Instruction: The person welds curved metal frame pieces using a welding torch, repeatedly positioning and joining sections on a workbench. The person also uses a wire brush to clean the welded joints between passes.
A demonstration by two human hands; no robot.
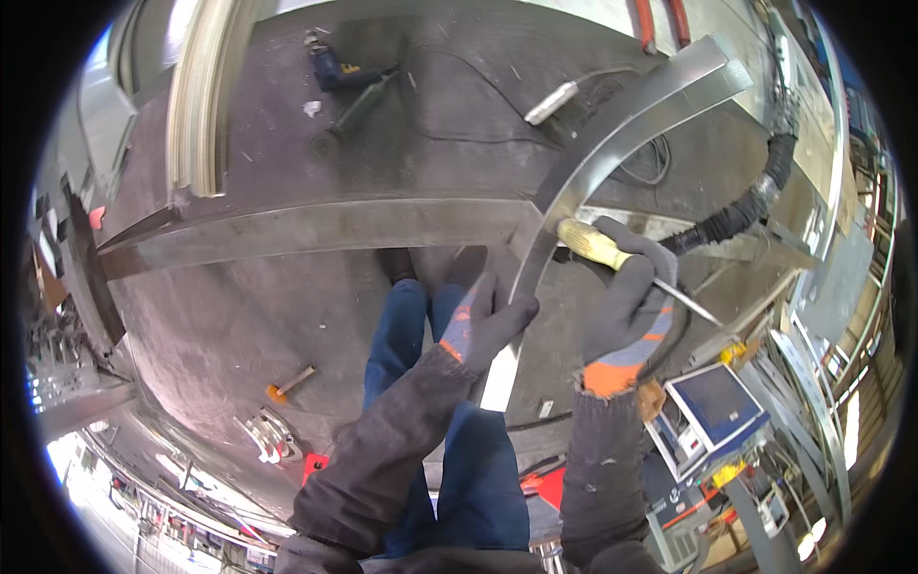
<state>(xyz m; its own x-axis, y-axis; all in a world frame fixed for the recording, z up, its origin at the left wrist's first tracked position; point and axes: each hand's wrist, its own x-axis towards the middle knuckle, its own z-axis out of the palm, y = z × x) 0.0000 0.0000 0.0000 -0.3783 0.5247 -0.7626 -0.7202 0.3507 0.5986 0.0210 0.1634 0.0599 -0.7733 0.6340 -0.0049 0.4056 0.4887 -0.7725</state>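
My left hand (483, 323), in a grey and orange work glove, is closed around the lower part of a curved, shiny metal bar (612, 139). In my right hand (626, 311), gloved alike, is a yellow-handled tool (593, 244). Its handle end is close to the bar's side, and whether they touch I cannot tell. A thin, pale shaft sticks out of the glove on the other side, toward the lower right. Behind the curved bar, a straight metal beam (335, 227) runs off to the left across the dark table.
A dark drill (335, 75) and a pale-handled corded tool (552, 102) lie at the far side. A thick black wrapped hose (755, 196) curves in from the right. Nearer stand a small hammer (289, 386), a blue-and-white box (715, 418) and several metal strips.
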